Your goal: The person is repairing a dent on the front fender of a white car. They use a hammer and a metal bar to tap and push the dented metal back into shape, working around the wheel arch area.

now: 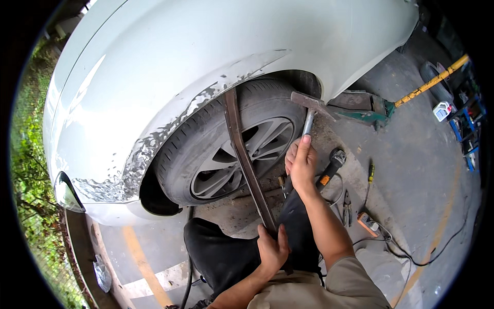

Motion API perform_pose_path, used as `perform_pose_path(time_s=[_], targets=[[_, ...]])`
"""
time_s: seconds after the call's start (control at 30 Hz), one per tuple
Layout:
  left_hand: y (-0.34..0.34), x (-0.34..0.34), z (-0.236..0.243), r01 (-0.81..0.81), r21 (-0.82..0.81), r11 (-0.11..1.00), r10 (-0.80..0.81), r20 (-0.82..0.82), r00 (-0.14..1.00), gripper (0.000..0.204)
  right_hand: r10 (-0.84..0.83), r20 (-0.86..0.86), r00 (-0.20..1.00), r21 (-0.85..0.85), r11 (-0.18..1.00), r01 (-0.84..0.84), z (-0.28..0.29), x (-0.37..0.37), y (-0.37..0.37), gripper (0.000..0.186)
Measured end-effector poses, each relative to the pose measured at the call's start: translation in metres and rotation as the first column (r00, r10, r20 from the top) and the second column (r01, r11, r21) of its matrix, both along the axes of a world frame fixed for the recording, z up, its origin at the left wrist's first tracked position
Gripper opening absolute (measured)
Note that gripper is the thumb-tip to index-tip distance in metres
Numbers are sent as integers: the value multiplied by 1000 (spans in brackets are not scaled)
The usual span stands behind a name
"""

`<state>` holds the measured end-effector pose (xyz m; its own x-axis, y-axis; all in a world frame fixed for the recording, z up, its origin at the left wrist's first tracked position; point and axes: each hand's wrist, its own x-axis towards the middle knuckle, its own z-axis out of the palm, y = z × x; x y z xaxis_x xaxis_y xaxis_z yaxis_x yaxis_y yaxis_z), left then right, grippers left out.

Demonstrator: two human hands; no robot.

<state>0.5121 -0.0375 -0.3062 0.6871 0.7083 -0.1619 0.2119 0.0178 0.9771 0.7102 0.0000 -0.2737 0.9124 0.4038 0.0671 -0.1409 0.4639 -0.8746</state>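
My left hand point(274, 249) is closed around the lower end of a long, brown metal bar point(247, 165). The bar's far end reaches up in front of the tyre point(177, 149) to the wheel arch edge of a white car point(154, 77). In my right hand point(302, 160) is a hammer point(314, 104), gripped by its handle, with the head raised beside the tyre's right side. Dents and scraped, bare patches point(149, 147) run along the fender above the wheel. Where the bar's tip meets the arch, I cannot tell whether it touches.
A green floor jack point(378, 110) with a yellow handle point(432, 81) stands at the car's right. An angle grinder point(332, 167), pliers point(347, 208), a yellow screwdriver point(371, 172) and an orange power strip point(368, 224) with cables lie to my right. A white bottle point(441, 110) stands farther off.
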Motion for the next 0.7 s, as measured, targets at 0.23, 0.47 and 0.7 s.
perform_pose_path(time_s=[0.23,0.47,0.7], targets=[[11,-19,15,29,66,997,-24,-66,998,22,34,-2,999,8,999,-34,7,-3,-11,45],[19,-41,37,29,55,998,-21,-147,989,21,99,23,995,92,991,-101,8,-17,-7,43],[-1,-1,13,-10,67,998,13,-47,999,21,124,34,992,48,991,-126,6,-23,1,48]])
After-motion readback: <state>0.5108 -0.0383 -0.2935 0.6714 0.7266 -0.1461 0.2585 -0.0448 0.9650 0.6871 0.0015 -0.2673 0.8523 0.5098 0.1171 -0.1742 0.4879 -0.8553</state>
